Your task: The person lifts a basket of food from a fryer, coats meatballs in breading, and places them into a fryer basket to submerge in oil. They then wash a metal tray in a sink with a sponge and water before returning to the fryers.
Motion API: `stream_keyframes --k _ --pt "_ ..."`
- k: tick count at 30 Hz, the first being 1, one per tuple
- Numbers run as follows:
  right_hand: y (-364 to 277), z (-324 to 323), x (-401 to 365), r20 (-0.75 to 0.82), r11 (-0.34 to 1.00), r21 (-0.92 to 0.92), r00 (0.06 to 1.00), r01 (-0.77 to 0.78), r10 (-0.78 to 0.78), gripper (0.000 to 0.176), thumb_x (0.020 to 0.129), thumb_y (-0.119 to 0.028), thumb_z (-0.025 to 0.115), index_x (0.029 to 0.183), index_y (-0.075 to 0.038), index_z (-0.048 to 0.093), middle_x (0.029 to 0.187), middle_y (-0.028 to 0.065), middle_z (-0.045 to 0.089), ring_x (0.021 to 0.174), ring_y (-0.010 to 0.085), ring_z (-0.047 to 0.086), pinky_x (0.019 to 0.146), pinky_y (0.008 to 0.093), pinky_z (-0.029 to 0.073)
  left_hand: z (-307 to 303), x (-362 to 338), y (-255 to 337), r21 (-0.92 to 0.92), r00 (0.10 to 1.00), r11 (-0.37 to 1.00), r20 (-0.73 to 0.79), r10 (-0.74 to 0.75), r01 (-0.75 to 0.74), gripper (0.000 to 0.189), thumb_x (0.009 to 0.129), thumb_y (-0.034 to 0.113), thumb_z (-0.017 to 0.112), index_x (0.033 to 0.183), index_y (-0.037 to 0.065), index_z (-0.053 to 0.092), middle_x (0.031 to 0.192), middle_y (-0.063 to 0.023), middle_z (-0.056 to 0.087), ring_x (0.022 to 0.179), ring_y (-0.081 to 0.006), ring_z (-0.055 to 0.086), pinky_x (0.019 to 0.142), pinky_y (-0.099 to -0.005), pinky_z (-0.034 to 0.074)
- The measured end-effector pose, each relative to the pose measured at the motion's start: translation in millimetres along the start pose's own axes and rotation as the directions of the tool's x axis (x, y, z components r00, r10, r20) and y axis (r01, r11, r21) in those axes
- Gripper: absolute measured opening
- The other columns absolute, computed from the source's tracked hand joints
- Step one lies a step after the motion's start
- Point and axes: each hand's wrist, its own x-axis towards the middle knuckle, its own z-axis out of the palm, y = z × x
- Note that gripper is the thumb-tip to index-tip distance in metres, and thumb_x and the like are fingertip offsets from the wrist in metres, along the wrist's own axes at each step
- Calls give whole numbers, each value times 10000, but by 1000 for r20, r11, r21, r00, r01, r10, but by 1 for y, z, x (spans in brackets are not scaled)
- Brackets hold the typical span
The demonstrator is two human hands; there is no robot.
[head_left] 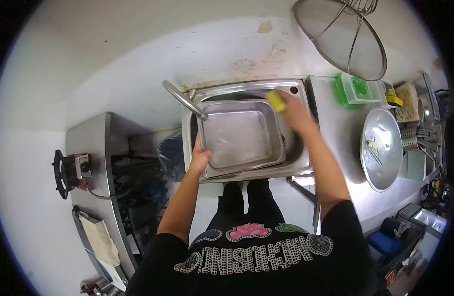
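Observation:
A rectangular steel pan [239, 133] rests inside the sink [302, 160], with a wet sheen on its bottom. My left hand [201, 157] grips the pan's left rim, thumb over the edge. At the upper right of the pan, my right hand [296, 114] holds a yellow sponge [276, 100]; hand and sponge are slightly blurred. The curved faucet [185, 100] reaches over the pan's upper left corner. Below the pan, the inside of the sink is mostly hidden.
Right of the sink, a steel counter [335, 128] carries a large metal bowl [381, 150] with utensils in it and a green container [353, 90]. A round strainer [343, 37] hangs on the wall. To the left stands a steel unit with a gas burner [63, 173].

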Motion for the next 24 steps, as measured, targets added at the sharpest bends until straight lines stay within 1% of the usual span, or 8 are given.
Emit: stream_keyframes --k 1,5,8,11,15,17,19,24 --pt "-6 34 5 209 978 -8 956 -209 206 477 789 -130 543 1258 -103 460 1109 211 569 1015 341 553 867 412 436 6 -6 13 4 1000 1000 -19 -18 18 822 661 -129 453 1411 87 195 1274 -93 457 1124 -190 468 940 -271 363" --pt "-28 173 22 -54 898 419 983 -138 176 687 752 -214 633 1345 -109 303 1239 246 438 1137 417 422 930 444 375 5 -4 10 25 999 1000 -32 18 -17 809 660 -152 438 1404 68 207 1261 -73 472 1111 -170 482 922 -251 373" --pt "-73 237 29 -235 806 580 972 121 23 668 757 -242 636 1339 -150 323 1379 192 256 1256 447 233 1009 502 261 10 -3 10 -3 997 998 -8 71 -71 859 618 -180 431 1405 88 213 1271 -62 455 1113 -170 478 899 -243 384" --pt "-100 244 25 -267 994 104 964 16 12 575 777 -256 606 1304 -191 386 1366 160 275 1277 429 215 993 556 249 18 -12 28 53 999 999 -36 -9 11 897 578 -204 411 1400 99 215 1280 -59 435 1122 -179 467 891 -247 394" --pt "-36 241 46 -381 996 39 920 -83 91 446 819 -280 541 1254 -232 456 1316 140 359 1292 400 208 992 601 203 21 -12 27 33 999 999 -36 21 -20 899 574 -215 386 1393 118 223 1218 -73 478 1103 -195 487 871 -267 415" --pt "22 241 43 -346 975 -23 917 -220 198 474 809 -296 560 1268 -252 447 1305 148 371 1295 409 197 1008 577 185 19 -11 26 109 996 990 -23 88 -85 889 578 -210 392 1389 115 229 1212 -75 483 1107 -203 486 899 -275 397" --pt "58 218 32 -286 960 -200 949 -194 133 514 817 -309 543 1305 -241 400 1307 136 375 1293 392 211 1011 583 185 18 -9 20 79 996 993 -14 86 -84 883 572 -203 396 1383 108 238 1213 -78 484 1125 -214 476 943 -292 367" --pt "44 210 10 -316 951 -220 938 -218 143 593 812 -239 536 1358 -169 317 1360 173 311 1300 414 194 1023 559 193 17 -10 18 106 999 993 -28 46 -43 875 561 -199 386 1376 84 242 1254 -90 451 1162 -216 449 978 -293 336"
